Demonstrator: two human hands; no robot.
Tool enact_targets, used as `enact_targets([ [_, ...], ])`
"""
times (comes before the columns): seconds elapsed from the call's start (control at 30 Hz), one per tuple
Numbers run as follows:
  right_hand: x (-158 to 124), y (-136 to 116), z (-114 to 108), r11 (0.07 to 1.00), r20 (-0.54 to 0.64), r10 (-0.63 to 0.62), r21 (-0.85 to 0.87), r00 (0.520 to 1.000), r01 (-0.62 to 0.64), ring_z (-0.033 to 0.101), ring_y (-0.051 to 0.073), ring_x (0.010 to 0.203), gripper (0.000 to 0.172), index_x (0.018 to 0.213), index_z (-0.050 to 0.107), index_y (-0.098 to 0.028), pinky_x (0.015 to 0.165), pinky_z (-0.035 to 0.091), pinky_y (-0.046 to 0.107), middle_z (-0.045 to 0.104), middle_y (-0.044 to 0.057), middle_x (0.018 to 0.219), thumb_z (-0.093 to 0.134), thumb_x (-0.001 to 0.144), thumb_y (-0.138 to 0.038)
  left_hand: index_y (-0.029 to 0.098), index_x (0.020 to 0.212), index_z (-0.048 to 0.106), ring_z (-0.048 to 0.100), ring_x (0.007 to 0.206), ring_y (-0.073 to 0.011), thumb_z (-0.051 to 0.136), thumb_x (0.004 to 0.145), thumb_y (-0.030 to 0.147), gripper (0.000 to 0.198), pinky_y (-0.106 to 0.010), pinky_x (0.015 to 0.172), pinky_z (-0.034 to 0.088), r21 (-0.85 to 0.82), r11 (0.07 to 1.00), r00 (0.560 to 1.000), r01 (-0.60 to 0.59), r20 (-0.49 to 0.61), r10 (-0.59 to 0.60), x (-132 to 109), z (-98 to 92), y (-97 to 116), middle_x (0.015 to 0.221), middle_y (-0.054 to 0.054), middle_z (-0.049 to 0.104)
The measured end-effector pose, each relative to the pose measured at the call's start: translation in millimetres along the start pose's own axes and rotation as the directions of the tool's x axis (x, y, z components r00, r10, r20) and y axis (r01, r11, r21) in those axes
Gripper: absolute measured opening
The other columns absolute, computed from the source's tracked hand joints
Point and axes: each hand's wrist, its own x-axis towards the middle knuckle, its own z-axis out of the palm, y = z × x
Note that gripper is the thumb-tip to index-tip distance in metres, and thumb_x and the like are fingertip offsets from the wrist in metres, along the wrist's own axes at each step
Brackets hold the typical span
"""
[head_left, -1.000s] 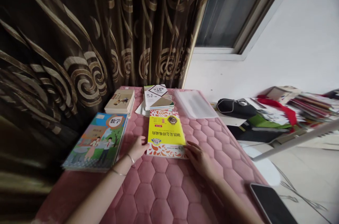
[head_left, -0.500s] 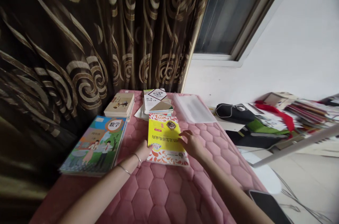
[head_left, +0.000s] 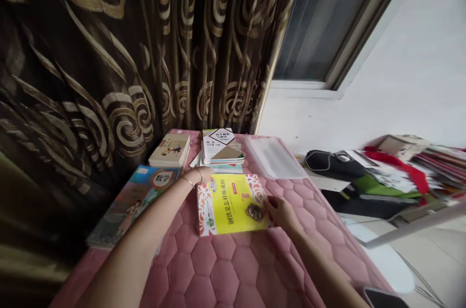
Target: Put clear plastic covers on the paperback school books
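Observation:
A yellow paperback book (head_left: 233, 208) with orange-and-white patterned ends lies sideways between my hands, low over the pink padded surface. My left hand (head_left: 205, 175) grips its far left corner, the fingers mostly hidden behind the cover. At the right edge, my right hand (head_left: 281, 213) holds the book with thumb and bent fingers. Just beyond it sits a stack of white-covered books (head_left: 220, 145). A blue illustrated textbook pile (head_left: 127, 203) lies to the left, partly covered by my left forearm. Small beige books (head_left: 169, 148) are stacked behind that pile.
The pink quilted cover (head_left: 218, 269) spreads under the books. A translucent plastic sleeve (head_left: 274, 158) lies at the back right. Beyond the right edge are a black pouch (head_left: 334, 164), a red cloth strip (head_left: 400, 164) and piled papers. A patterned curtain (head_left: 182, 45) hangs behind.
The yellow book has turned about a quarter turn and now lies lengthwise across. My left hand has moved to its far left corner, and my right hand has shifted right with its edge.

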Motion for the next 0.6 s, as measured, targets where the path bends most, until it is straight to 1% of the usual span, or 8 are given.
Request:
enact_targets([
  [0.07, -9, 1, 1, 0.997, 0.014, 0.041, 0.065, 0.999, -0.041, 0.067, 0.019, 0.06, 0.028, 0.089, 0.069, -0.015, 0.05, 0.049, 0.025, 0.072, 0.005, 0.072, 0.056, 0.078, -0.037, 0.017, 0.119, 0.056, 0.059, 0.102, -0.0222, 0.056, 0.09, 0.037, 0.034, -0.042, 0.086, 0.052, 0.092, 0.995, 0.996, 0.036, 0.08, -0.043, 14, -5.2, 4, 0.121, -0.008, 0.058],
  [0.13, -15, 2, 2, 0.99, 0.002, 0.074, 0.123, 0.997, -0.074, 0.07, 0.02, 0.069, 0.027, 0.094, 0.069, -0.017, 0.055, 0.052, 0.025, 0.074, 0.007, 0.083, 0.058, 0.077, -0.034, 0.018, 0.119, 0.055, 0.059, 0.102, -0.0214, 0.057, 0.09, 0.036, 0.034, -0.042, 0.086, 0.052, 0.171, 0.984, 0.987, 0.05, 0.143, -0.075, 24, -5.2, 6, 0.121, -0.008, 0.057],
  [0.2, -18, 3, 2, 0.987, -0.017, 0.082, 0.141, 0.996, -0.079, 0.071, 0.021, 0.078, 0.026, 0.094, 0.069, -0.018, 0.06, 0.053, 0.025, 0.075, 0.008, 0.089, 0.059, 0.076, -0.034, 0.018, 0.119, 0.055, 0.059, 0.102, -0.021, 0.057, 0.09, 0.036, 0.034, -0.042, 0.086, 0.052, 0.228, 0.973, 0.982, 0.041, 0.17, -0.081, 28, -1.0, 7, 0.121, -0.008, 0.058],
  [0.27, -20, 2, 2, 0.988, -0.025, 0.089, 0.133, 0.996, -0.085, 0.071, 0.022, 0.079, 0.026, 0.094, 0.069, -0.019, 0.061, 0.054, 0.027, 0.075, 0.007, 0.09, 0.059, 0.075, -0.035, 0.017, 0.119, 0.055, 0.059, 0.102, -0.0211, 0.057, 0.09, 0.035, 0.034, -0.043, 0.086, 0.052, 0.268, 0.963, 0.984, 0.028, 0.161, -0.074, 28, 5.4, 6, 0.12, -0.009, 0.058],
  [0.37, -24, 1, 2, 0.991, -0.032, 0.096, 0.102, 0.995, -0.092, 0.072, 0.022, 0.075, 0.025, 0.092, 0.069, -0.021, 0.059, 0.054, 0.028, 0.075, 0.006, 0.086, 0.059, 0.076, -0.039, 0.017, 0.119, 0.055, 0.059, 0.103, -0.0214, 0.057, 0.09, 0.037, 0.035, -0.044, 0.087, 0.051, 0.31, 0.95, 0.993, 0.022, 0.102, -0.056, 24, 14.4, 2, 0.12, -0.008, 0.058],
  [0.43, -26, 1, 2, 0.99, -0.041, 0.097, 0.106, 0.994, -0.092, 0.072, 0.022, 0.074, 0.026, 0.091, 0.069, -0.023, 0.058, 0.054, 0.028, 0.075, 0.005, 0.083, 0.059, 0.077, -0.042, 0.016, 0.117, 0.056, 0.059, 0.103, -0.0221, 0.058, 0.089, 0.035, 0.034, -0.046, 0.091, 0.048, 0.328, 0.945, 0.998, 0.021, 0.044, -0.038, 20, 18.7, 1, 0.116, -0.008, 0.06],
  [0.53, -29, 3, 4, 0.983, -0.051, 0.088, 0.166, 0.995, -0.078, 0.072, 0.023, 0.078, 0.028, 0.091, 0.068, -0.023, 0.061, 0.055, 0.029, 0.075, 0.005, 0.087, 0.058, 0.078, -0.045, 0.013, 0.113, 0.058, 0.058, 0.105, -0.0257, 0.059, 0.085, 0.022, 0.03, -0.05, 0.099, 0.037, 0.339, 0.941, 0.997, 0.018, -0.076, 0.009, 11, 24.1, 2, 0.11, -0.012, 0.062],
  [0.6, -30, 6, 6, 0.973, -0.047, 0.084, 0.218, 0.995, -0.071, 0.071, 0.023, 0.082, 0.031, 0.095, 0.067, -0.021, 0.064, 0.056, 0.03, 0.075, 0.006, 0.092, 0.059, 0.077, -0.045, 0.013, 0.114, 0.058, 0.053, 0.112, -0.0287, 0.054, 0.084, 0.013, 0.03, -0.052, 0.102, 0.03, 0.341, 0.94, 0.983, 0.021, -0.18, 0.043, 1, 29.4, 7, 0.116, -0.016, 0.059],
])
